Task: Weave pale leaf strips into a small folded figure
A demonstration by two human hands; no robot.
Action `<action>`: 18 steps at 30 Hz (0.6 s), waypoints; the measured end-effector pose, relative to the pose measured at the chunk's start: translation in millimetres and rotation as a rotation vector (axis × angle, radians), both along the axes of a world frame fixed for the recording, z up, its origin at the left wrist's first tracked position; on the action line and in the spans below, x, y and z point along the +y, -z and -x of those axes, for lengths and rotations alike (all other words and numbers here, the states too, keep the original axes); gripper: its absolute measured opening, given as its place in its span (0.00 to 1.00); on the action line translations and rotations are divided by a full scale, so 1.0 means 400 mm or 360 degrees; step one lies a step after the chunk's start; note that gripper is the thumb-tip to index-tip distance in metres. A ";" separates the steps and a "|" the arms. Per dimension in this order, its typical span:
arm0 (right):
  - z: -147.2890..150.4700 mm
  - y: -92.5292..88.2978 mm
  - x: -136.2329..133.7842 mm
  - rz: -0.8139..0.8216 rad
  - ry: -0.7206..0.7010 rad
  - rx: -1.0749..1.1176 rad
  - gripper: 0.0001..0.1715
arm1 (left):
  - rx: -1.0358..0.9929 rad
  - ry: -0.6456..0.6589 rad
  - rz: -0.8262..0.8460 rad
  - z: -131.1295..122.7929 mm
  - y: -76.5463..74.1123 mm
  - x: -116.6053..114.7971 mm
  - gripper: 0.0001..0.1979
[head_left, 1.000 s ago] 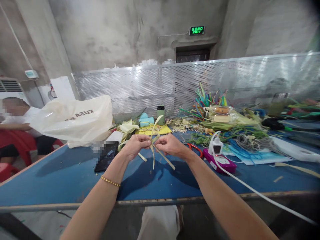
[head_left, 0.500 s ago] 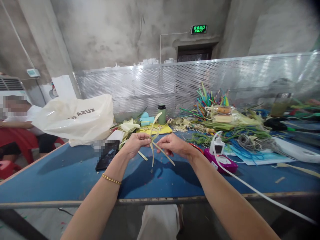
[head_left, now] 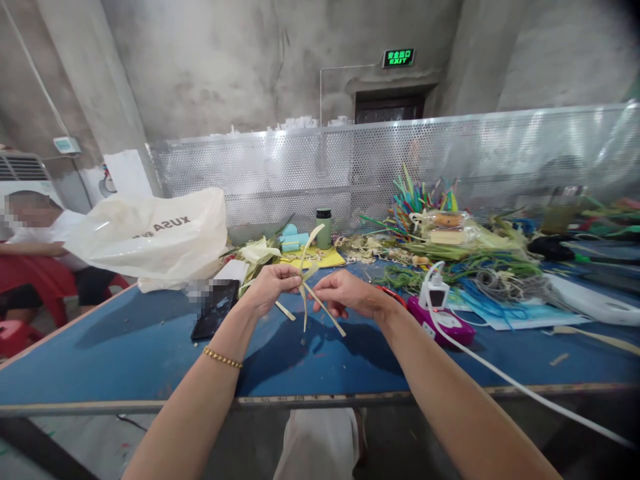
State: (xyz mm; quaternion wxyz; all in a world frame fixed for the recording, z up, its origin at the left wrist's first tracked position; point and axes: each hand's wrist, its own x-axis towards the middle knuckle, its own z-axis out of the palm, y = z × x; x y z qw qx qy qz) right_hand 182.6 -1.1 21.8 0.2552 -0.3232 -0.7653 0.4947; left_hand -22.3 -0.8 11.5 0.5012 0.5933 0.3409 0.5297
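While left hand (head_left: 274, 287) pinches pale strips (head_left: 304, 285), long axes fan up-right, down, down-right; right hand (head_left: 345, 291), grip unclear.

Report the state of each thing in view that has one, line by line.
Left hand: pinching the pale strips.
Right hand: fingers curled at one strip; grip unclear.
Pale strips: crossed, held above the table.
Bottle: upright, capped.
Exit sign: lit.
Tablet: lying flat; on or off unclear.
Charger: resting on the purple box.
Bag: creased.
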 end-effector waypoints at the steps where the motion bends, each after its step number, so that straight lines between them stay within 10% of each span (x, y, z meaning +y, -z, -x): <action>1: 0.001 0.002 0.001 0.0010 0.0009 0.0011 0.16 | -0.0006 0.0001 -0.0004 -0.001 -0.001 -0.001 0.13; 18: 0.028 -0.008 -0.022 -0.0528 0.0159 -0.0174 0.11 | 0.0212 0.0019 -0.0059 -0.005 -0.005 -0.013 0.12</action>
